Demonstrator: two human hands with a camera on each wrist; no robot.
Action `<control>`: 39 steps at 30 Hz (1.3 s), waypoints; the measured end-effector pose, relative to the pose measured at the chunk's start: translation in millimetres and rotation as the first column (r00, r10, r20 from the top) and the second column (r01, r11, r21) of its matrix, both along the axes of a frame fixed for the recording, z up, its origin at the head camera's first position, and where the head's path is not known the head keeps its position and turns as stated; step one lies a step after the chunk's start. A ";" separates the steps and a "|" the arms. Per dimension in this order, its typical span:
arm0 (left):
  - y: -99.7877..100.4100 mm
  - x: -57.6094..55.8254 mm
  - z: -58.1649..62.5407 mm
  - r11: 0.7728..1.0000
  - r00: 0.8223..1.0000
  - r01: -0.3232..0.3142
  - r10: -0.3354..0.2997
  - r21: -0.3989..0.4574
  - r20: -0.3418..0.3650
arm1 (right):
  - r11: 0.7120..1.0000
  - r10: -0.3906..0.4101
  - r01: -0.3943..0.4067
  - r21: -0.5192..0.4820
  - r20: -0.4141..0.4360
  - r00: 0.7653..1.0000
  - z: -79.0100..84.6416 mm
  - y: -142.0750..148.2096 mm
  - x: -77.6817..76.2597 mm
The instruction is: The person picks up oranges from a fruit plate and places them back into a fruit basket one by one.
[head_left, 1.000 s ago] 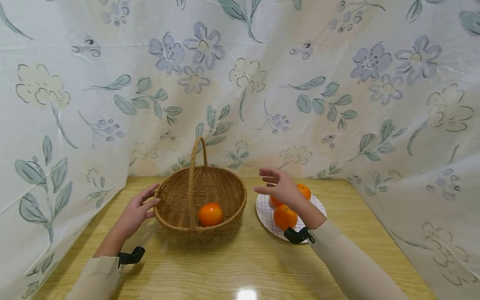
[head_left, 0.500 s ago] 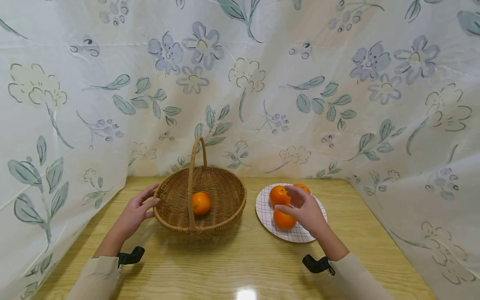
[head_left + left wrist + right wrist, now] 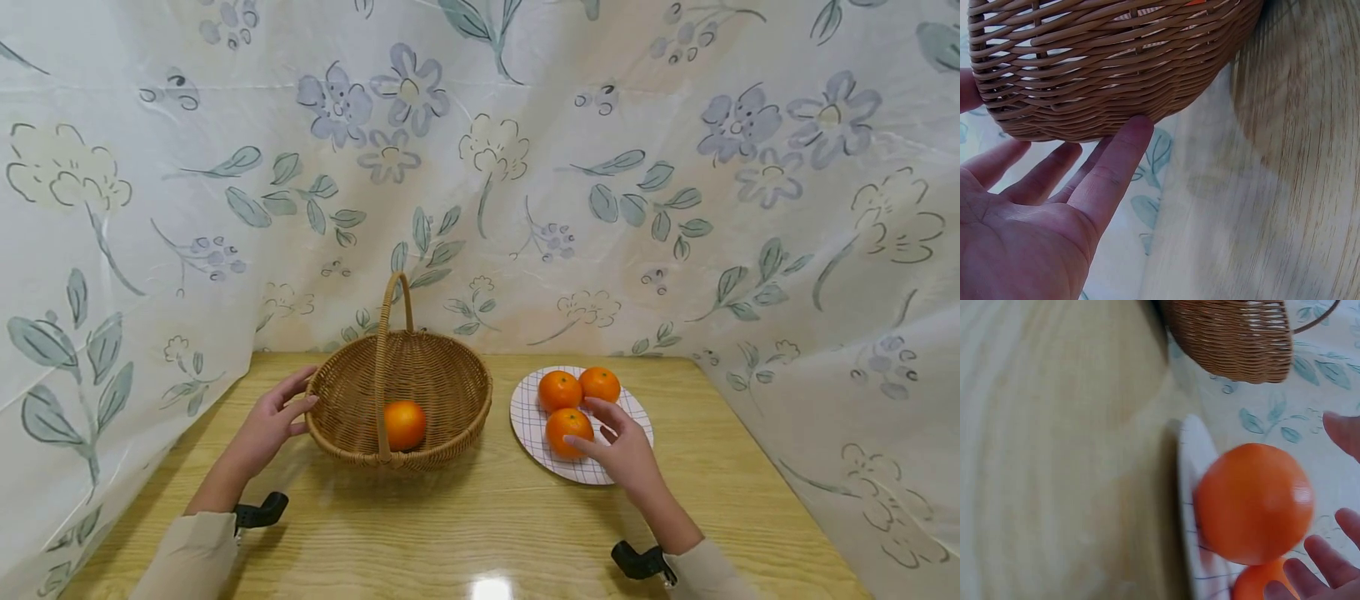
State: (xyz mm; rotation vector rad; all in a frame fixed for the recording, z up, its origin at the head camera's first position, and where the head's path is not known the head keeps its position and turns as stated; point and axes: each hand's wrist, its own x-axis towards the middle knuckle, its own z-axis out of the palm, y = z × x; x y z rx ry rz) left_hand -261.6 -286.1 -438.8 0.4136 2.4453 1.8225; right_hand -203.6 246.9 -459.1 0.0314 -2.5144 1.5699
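On the left of the table, a wicker basket (image 3: 435, 367) with a tall handle holds one orange (image 3: 406, 426). My left hand (image 3: 266, 425) touches the basket's left side with extended fingers, their tips against the weave in the left wrist view. On the right, a round white plate (image 3: 525, 429) with a grid pattern bears a front orange (image 3: 567, 429), a back left orange (image 3: 558, 390) and a back right orange (image 3: 600, 384). Over the front orange is my right hand (image 3: 626, 454), thumb and fingers spread. A gap shows between them and the nearest orange (image 3: 1254, 503) in the right wrist view.
The wooden table (image 3: 450, 525) runs under basket and plate, with bare wood between them. A floral cloth (image 3: 480, 167) hangs behind and along both sides. Black wrist mounts (image 3: 261, 510) jut from both sleeves.
My right hand has moved right and down, from between basket and plate to over the front orange. The orange in the basket has rolled about. My left hand stays at the basket.
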 end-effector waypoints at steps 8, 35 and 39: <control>-0.4 0.0 -1.0 1.000 1.000 0.005 -0.005 0.012 -0.002 | 0.999 -0.002 0.004 -0.037 0.050 0.999 -10.8 -6.0 1.5; 1.0 -2.2 -0.2 1.000 1.000 -0.002 0.002 0.009 0.013 | 0.999 -0.039 0.038 0.026 0.035 0.999 -25.2 -7.2 -10.3; 0.3 -2.8 -0.6 1.000 1.000 -0.005 0.004 0.008 0.013 | 0.999 -0.034 0.034 0.013 0.036 0.999 -24.7 -7.0 -9.7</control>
